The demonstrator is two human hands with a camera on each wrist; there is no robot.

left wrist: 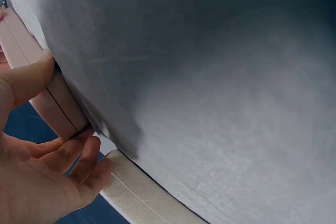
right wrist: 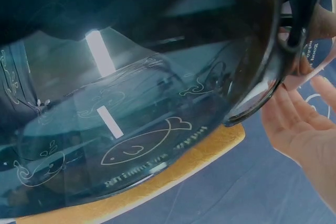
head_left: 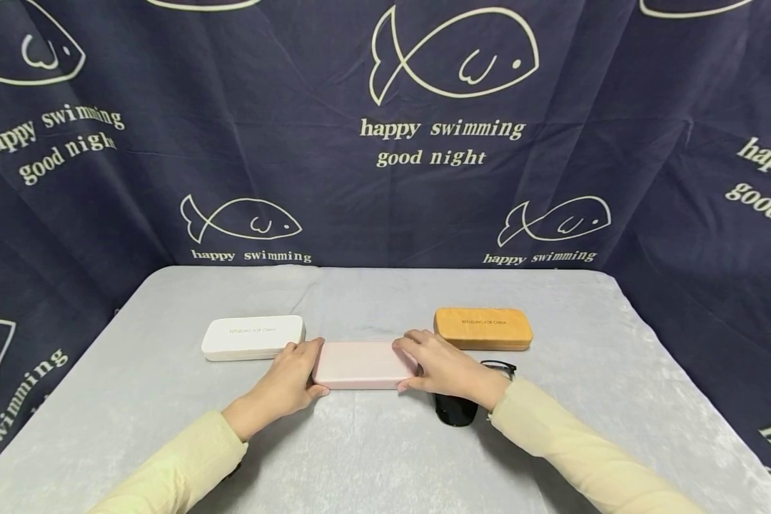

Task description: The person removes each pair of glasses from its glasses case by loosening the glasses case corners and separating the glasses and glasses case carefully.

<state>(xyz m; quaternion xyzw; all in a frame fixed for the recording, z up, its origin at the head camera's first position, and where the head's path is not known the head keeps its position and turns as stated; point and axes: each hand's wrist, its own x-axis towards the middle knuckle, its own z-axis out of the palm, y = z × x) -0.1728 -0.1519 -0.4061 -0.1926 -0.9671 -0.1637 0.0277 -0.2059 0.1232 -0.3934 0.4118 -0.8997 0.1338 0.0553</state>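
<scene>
A pink glasses case (head_left: 364,363) lies closed on the table, its two ends between my hands. My left hand (head_left: 287,378) grips the left end, thumb on the near side and fingers at the far side; the left wrist view shows the seam of the pink case (left wrist: 58,103). At the other end my right hand (head_left: 443,365) holds it the same way. A pair of dark sunglasses (head_left: 456,410) is beneath the right wrist, partly hidden by it. Their large tinted lens (right wrist: 131,114) fills much of the right wrist view.
Just left of the left hand lies a white glasses case (head_left: 253,337), very near its fingers. A mustard-yellow glasses case (head_left: 483,328) rests behind the right hand. The table (head_left: 360,457) has a pale grey cloth; a dark blue fish-print curtain (head_left: 334,171) hangs behind and beside it.
</scene>
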